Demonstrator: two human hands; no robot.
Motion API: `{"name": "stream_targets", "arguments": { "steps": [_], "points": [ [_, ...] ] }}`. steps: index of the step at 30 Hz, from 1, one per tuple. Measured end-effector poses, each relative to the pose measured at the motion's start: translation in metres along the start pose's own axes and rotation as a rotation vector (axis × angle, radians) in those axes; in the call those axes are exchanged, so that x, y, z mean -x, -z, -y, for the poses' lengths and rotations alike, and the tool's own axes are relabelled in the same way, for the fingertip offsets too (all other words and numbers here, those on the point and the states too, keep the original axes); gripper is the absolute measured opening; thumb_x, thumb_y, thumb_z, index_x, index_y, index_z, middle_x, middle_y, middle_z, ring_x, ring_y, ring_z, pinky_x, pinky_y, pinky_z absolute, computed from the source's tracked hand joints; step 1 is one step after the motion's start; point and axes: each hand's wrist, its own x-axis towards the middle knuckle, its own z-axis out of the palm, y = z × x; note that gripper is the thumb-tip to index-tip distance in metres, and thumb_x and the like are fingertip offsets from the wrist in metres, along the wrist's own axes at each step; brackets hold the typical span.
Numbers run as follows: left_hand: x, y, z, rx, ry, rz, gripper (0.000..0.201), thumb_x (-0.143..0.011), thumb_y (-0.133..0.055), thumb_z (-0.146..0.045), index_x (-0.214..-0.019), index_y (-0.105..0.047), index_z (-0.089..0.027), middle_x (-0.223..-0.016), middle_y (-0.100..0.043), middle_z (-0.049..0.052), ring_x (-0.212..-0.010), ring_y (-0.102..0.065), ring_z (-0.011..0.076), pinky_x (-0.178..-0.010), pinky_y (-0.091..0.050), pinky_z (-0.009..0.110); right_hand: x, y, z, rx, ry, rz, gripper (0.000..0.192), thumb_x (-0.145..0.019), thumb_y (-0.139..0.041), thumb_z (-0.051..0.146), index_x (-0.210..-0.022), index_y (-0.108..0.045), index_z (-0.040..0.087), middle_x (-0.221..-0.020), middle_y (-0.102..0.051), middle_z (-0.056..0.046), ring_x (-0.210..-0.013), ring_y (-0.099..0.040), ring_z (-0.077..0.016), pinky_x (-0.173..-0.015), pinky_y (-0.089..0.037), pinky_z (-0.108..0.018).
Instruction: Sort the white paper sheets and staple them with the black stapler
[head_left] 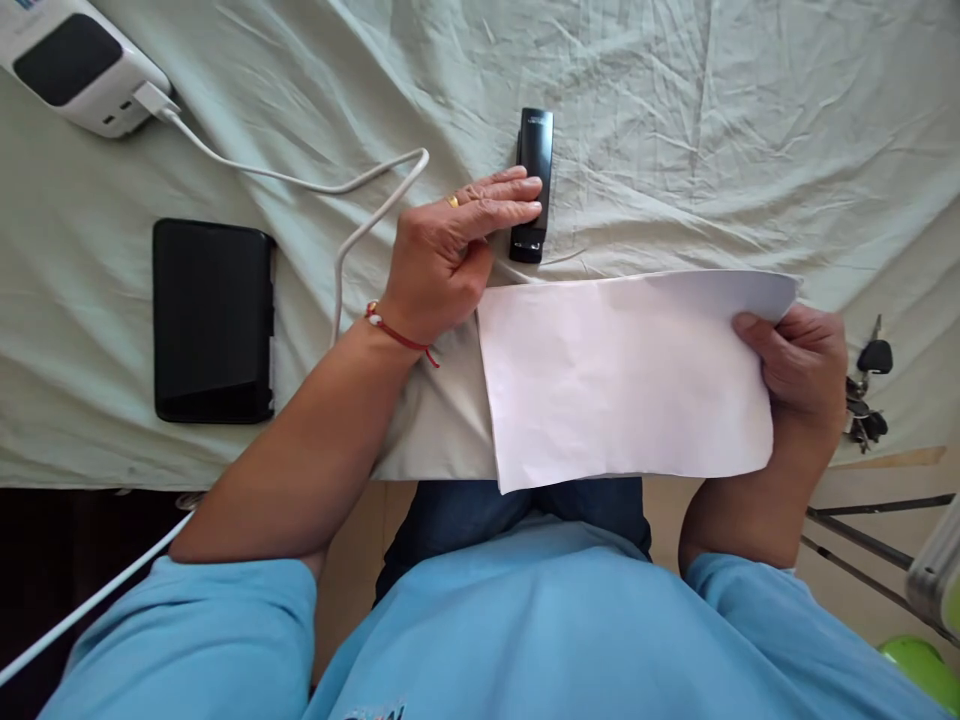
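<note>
On the green cloth (pixel 675 150), the left hand (pixel 450 260) lies open-fingered against an upright-lying black stapler (pixel 533 185); the right hand (pixel 799 375) grips paper (pixel 622 385).

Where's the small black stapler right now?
The small black stapler lies on the pale green cloth, top centre, under the left hand's fingertips, just above the white paper sheet.

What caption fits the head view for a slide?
Left hand touches a black stapler while right hand holds white paper.

Wrinkled pale green cloth (pixel 675 130) covering the table, tan floor (pixel 847 560) showing lower right, dark metal rods (pixel 862 545) crossing it, even daylight falling across everything.
</note>
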Motion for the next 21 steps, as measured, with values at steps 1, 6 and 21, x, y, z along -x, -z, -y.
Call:
{"name": "stream_targets", "arguments": {
  "steps": [1,6,21],
  "points": [
    [0.000,0.000,-0.001,0.026,0.014,-0.017,0.046,-0.111,-0.069,-0.014,-0.141,-0.090,-0.040,-0.151,-0.088,-0.005,-0.151,-0.080,0.0285,-0.134,-0.066,0.051,0.000,-0.001,0.001,-0.009,-0.007,0.020,0.042,-0.065,-0.114,0.064,-0.080,-0.095,0.030,-0.068,-0.077,0.000,-0.052,-0.055,-0.0120,-0.045,-0.046,-0.027],
    [0.006,0.006,0.002,-0.073,0.145,-0.121,0.047,-0.113,-0.084,-0.062,-0.146,-0.084,-0.029,-0.154,-0.083,0.006,-0.137,-0.078,0.0243,-0.086,-0.068,0.027,-0.002,-0.010,0.001,-0.067,0.002,0.085,0.043,-0.065,-0.114,0.064,-0.079,-0.094,0.028,-0.071,-0.080,-0.001,-0.053,-0.059,-0.0120,-0.046,-0.050,-0.027],
    [0.007,0.040,-0.048,-0.104,0.550,0.366,0.038,-0.098,-0.082,-0.059,-0.106,-0.082,-0.022,-0.089,-0.076,0.005,-0.078,-0.066,0.0222,-0.068,-0.049,0.037,-0.014,-0.022,-0.015,-0.200,0.153,-0.065,0.045,-0.059,-0.115,0.059,-0.079,-0.092,0.026,-0.080,-0.083,0.000,-0.066,-0.064,-0.0143,-0.062,-0.057,-0.031]
  ]
}}
